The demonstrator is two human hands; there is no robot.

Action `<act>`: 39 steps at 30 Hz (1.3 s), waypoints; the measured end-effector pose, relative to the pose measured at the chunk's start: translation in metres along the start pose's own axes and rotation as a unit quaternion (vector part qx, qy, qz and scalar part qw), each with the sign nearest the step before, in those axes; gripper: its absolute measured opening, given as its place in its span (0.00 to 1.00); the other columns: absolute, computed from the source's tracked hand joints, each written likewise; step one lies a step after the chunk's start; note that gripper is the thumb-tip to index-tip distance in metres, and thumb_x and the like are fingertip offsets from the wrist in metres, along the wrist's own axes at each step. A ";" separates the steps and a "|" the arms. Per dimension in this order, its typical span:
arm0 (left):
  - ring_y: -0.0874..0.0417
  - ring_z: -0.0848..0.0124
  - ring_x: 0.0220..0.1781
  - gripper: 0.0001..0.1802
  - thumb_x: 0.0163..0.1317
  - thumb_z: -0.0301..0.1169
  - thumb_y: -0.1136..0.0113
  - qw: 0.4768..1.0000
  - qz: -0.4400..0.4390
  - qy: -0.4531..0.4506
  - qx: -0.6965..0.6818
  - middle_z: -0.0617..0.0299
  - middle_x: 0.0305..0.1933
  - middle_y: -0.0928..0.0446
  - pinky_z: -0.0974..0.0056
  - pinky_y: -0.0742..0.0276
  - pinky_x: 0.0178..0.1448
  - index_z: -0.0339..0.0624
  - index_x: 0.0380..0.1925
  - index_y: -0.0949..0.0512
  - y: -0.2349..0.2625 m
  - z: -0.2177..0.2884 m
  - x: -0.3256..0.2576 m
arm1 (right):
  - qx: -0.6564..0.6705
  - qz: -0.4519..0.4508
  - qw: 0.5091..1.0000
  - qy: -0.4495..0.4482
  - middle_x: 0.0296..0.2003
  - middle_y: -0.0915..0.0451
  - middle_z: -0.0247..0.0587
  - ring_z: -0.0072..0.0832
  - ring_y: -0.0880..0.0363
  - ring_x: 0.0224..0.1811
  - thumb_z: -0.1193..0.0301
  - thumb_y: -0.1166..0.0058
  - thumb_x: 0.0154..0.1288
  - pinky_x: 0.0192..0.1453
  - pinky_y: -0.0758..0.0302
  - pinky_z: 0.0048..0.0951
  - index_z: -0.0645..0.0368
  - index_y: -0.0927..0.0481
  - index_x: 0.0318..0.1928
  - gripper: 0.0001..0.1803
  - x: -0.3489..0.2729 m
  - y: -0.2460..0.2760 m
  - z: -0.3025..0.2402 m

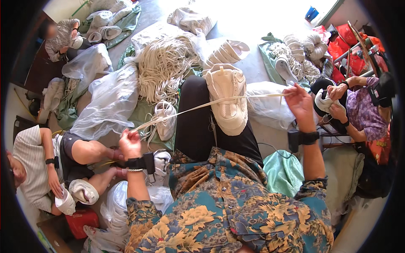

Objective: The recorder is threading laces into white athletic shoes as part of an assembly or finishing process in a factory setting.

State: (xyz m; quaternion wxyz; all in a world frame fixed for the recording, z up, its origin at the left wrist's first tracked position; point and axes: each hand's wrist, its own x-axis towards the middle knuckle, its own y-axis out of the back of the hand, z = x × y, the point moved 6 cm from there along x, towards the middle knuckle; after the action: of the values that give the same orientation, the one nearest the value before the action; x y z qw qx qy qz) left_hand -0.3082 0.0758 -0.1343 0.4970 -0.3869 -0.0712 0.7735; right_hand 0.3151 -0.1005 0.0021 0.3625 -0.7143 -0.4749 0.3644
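Note:
A cream sneaker (230, 114) rests on my thighs, its toe toward me. A pale shoelace (190, 110) is stretched taut across it from side to side, passing over the front of the shoe; whether it is threaded through an eyelet is too small to tell. My left hand (130, 145), out to the left of my knees, is closed in a pinch on one end of the lace. On the other side, higher up, my right hand (300, 103) pinches the lace's other end.
Ahead lies a large heap of shoelaces (166, 63) with a white sneaker (165, 120) beside it. Stacked shoes (228, 52) and clear plastic bags (107, 101) surround me. Co-workers sit at left (38, 164), far left (63, 38) and right (363, 105), handling shoes.

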 end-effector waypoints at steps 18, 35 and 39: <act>0.46 0.69 0.18 0.12 0.48 0.30 0.55 0.975 0.175 0.032 -0.135 0.63 0.15 0.46 0.62 0.45 0.28 0.48 0.13 0.45 0.308 0.097 0.074 | -0.040 0.363 0.876 0.314 0.20 0.32 0.37 0.26 0.32 0.22 0.74 0.58 0.67 0.29 0.33 0.25 0.65 0.28 0.28 0.10 -0.291 0.213 -0.378; 0.35 0.74 0.22 0.04 0.49 0.22 0.53 0.839 0.380 0.010 0.389 0.65 0.19 0.34 0.62 0.34 0.33 0.39 0.19 0.31 0.433 0.170 -0.023 | -0.072 0.539 0.755 0.366 0.22 0.34 0.35 0.24 0.40 0.20 0.77 0.60 0.63 0.24 0.43 0.22 0.60 0.28 0.32 0.06 -0.496 0.254 -0.280; 0.32 0.75 0.23 0.04 0.50 0.20 0.52 0.766 0.405 0.037 0.497 0.66 0.19 0.32 0.62 0.31 0.34 0.37 0.20 0.28 0.452 0.129 -0.010 | -0.154 0.576 0.702 0.391 0.23 0.31 0.36 0.24 0.39 0.21 0.77 0.61 0.64 0.24 0.43 0.22 0.60 0.26 0.34 0.08 -0.535 0.279 -0.335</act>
State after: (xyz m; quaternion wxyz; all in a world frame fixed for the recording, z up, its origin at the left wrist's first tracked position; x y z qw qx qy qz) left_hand -0.7149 -0.1210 -0.2632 0.2625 -0.1072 0.5051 0.8152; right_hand 0.5689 -0.7421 0.0138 0.1205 -0.9727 0.1636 0.1125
